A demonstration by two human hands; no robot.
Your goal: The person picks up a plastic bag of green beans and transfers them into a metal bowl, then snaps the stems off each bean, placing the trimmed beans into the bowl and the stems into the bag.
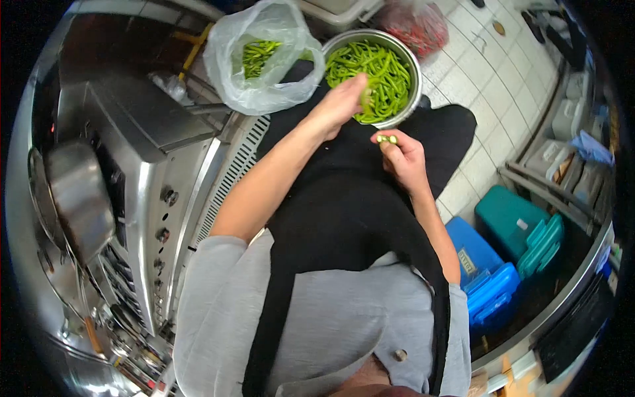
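Right hand [405, 159]: thumb and fingers closed in a pinch on green pieces [386, 139], whose pale, rounded ends face up; their full length is hidden in the grip.
Left hand [342, 102]: ahead and to the left of the right hand, over the near-left edge of the bowl; the fingertips are blurred against the green, so whether they pinch a pod or only touch it cannot be told.
Green pods [382, 69]: heaped just beyond both hands; slender, smooth, gently curved, lying in all directions.
Steel bowl [417, 83]: round, with a bright rolled rim, holding the pods; its near rim lies just beyond the right hand.
Clear bag [228, 86]: left of and beyond the left hand; thin, crumpled, milky film, its mouth gaping over more green pods.
Red-filled bag [418, 30]: beyond the bowl from the right hand; its film is drawn over small red contents.
Handling (judged): a light pinch close to the ends should spare the flesh from bruising; working low over the rim should limit spills, and few pieces per grip should aid control.
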